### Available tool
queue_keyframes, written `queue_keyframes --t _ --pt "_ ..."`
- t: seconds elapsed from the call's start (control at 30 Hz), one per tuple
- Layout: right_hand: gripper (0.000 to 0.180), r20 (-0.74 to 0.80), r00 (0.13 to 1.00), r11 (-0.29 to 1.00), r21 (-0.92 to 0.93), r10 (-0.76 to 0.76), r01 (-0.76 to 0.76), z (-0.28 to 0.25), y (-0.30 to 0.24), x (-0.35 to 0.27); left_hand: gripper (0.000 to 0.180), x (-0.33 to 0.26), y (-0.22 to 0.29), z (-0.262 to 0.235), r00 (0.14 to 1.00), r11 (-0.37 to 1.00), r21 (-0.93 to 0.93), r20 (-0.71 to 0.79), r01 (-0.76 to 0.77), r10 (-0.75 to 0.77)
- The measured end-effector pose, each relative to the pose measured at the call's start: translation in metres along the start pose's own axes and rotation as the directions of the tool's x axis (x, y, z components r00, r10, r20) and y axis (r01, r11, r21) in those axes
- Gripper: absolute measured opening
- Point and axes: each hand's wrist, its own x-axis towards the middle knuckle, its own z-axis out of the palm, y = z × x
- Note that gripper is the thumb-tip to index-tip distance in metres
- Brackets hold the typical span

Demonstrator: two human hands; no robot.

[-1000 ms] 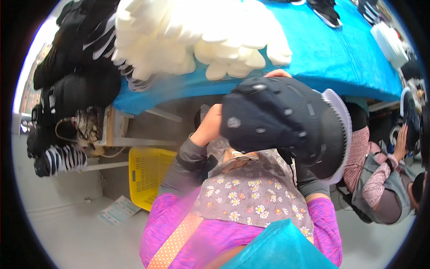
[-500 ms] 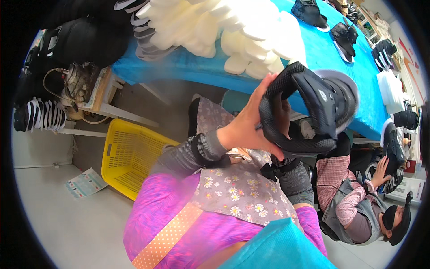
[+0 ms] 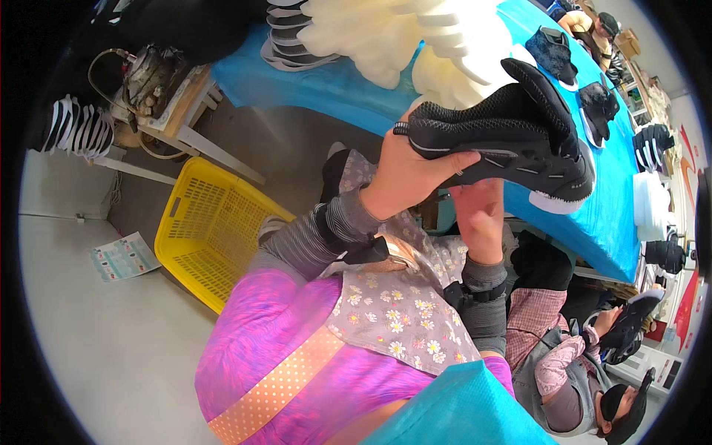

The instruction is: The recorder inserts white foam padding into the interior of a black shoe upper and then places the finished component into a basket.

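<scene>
A black mesh shoe (image 3: 497, 148) with a whitish edge under its toe is held up before me, tilted, its toe to the right and its tongue raised. My left hand (image 3: 393, 178) grips it around the heel end, thumb along its near side. Just below the shoe is my right hand (image 3: 480, 222), its fingers partly hidden by the shoe's lower edge; whether it grips anything is unclear. Behind the shoe stands the blue-covered table (image 3: 334, 93), heaped with white sole-shaped pieces (image 3: 460, 74).
Two black shoe uppers (image 3: 552, 55) lie at the table's far right. A yellow plastic basket (image 3: 194, 215) is on the floor to my left, beside a printed sheet (image 3: 124, 257). A co-worker (image 3: 571, 371) at the right handles a black shoe. Striped stacks of soles (image 3: 78, 127) are at far left.
The shoe has turned from showing its opening to showing its side, heel toward my left hand. My right hand has come from behind the shoe to below it. The view has shifted slightly.
</scene>
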Motion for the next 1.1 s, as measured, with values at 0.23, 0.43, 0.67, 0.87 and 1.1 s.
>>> queue_keyframes --t 0.23,0.43,0.67,0.87,1.1 --pt "0.092 -0.217 0.976 0.992 -0.12 0.001 -0.028 -0.024 -0.004 -0.021 0.095 -0.008 -0.002 0.001 0.976 0.978 -0.162 0.192 0.131 -0.099" --pt "0.05 -0.36 0.924 0.989 -0.116 -0.128 0.092 -0.016 -0.001 -0.008 0.064 -0.012 -0.003 -0.007 0.945 0.933 -0.223 0.234 0.281 -0.229" --pt "0.045 -0.432 0.899 0.994 -0.101 -0.074 0.033 -0.004 0.009 -0.002 0.04 -0.02 -0.016 -0.007 0.981 0.959 -0.207 0.037 0.192 -0.188" --pt "0.044 -0.388 0.909 0.971 -0.23 -0.151 0.063 -0.002 0.013 -0.002 0.048 -0.034 -0.016 -0.033 0.978 0.939 -0.275 0.075 0.208 -0.195" --pt "0.04 -0.231 0.973 0.867 -0.488 -0.014 -0.104 -0.004 0.017 -0.027 0.04 -0.052 0.003 -0.093 0.944 0.961 0.014 0.181 0.278 -0.276"
